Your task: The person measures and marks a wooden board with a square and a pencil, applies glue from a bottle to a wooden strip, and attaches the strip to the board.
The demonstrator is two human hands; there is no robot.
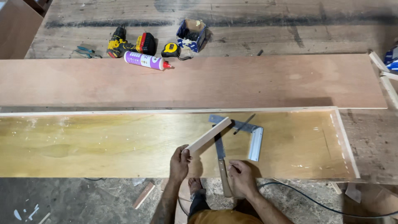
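Note:
My left hand (179, 162) grips the near end of a short pale wooden strip (208, 134), which slants up and to the right over a long yellowish plywood panel (95, 143). My right hand (241, 177) rests on the panel's near edge beside the wooden handle of a flat-bladed knife (221, 159); its fingers are curled and I cannot tell whether they hold anything. A metal try square (253, 137) lies under the strip's far end, and a dark pencil (244, 124) lies across it.
A reddish plywood board (199, 81) lies behind the panel. Beyond it sit a yellow cordless drill (118, 42), a glue bottle (146, 60), a tape measure (171, 50), pliers (86, 52) and a small blue box (190, 34). A cable (315, 203) and wood offcuts lie on the floor.

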